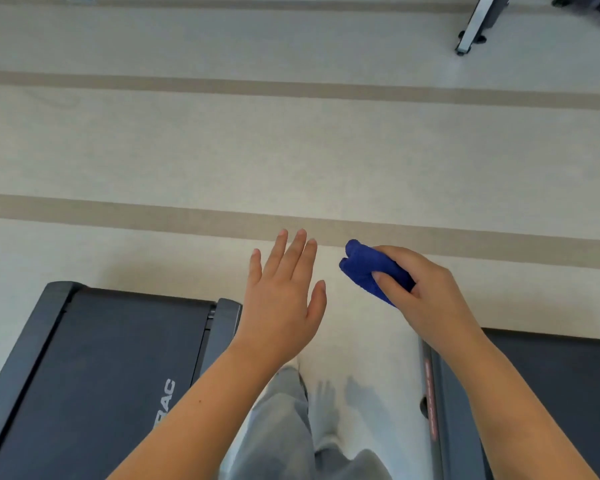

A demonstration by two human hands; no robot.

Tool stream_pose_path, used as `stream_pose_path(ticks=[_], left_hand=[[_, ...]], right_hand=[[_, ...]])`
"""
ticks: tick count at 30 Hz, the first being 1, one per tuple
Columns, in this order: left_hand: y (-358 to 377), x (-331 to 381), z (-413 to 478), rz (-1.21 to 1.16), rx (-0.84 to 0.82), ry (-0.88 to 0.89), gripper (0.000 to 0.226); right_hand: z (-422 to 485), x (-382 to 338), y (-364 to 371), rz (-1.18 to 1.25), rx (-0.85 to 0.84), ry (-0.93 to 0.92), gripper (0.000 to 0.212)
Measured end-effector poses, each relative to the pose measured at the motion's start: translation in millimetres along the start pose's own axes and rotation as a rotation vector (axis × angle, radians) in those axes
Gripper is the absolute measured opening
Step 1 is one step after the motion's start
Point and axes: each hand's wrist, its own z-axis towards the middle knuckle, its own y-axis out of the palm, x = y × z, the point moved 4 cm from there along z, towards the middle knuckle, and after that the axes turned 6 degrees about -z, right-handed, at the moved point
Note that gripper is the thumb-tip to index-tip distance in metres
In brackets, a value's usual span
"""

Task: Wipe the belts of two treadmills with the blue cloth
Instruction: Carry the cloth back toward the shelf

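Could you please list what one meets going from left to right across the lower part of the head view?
Left treadmill → left hand → blue cloth → right hand → right treadmill.

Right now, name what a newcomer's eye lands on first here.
The blue cloth stands out, bunched in the right hand above the pale floor. Beside it the left hand is open and empty. Two dark treadmills flank the person: the left treadmill and the right treadmill.
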Motion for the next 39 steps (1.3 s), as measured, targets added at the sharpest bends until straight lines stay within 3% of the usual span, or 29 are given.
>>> stream_pose_path(ticks=[12, 18, 29, 39], left_hand=[[-27.3, -106.4, 263.9, -0.018, 0.001, -0.023, 0.053], [-26.1, -117.2, 402.5, -0.097, 0.008, -0.038, 0.064], [-15.7, -145.8, 659.6, -0.055, 0.065, -0.128, 0.056], [-41.5, -305.6, 794.7, -0.030, 0.119, -0.281, 0.055]], right_hand=[[266.0, -64.6, -32.9, -0.038, 0.031, -0.003, 0.027], [388.0, -66.0, -72.4, -0.014, 0.090, -0.033, 0.027], [657.9, -68.5, -151.7, -0.089, -0.022, -0.166, 0.026], [877.8, -150.6, -83.5, -0.078, -0.161, -0.248, 0.027]])
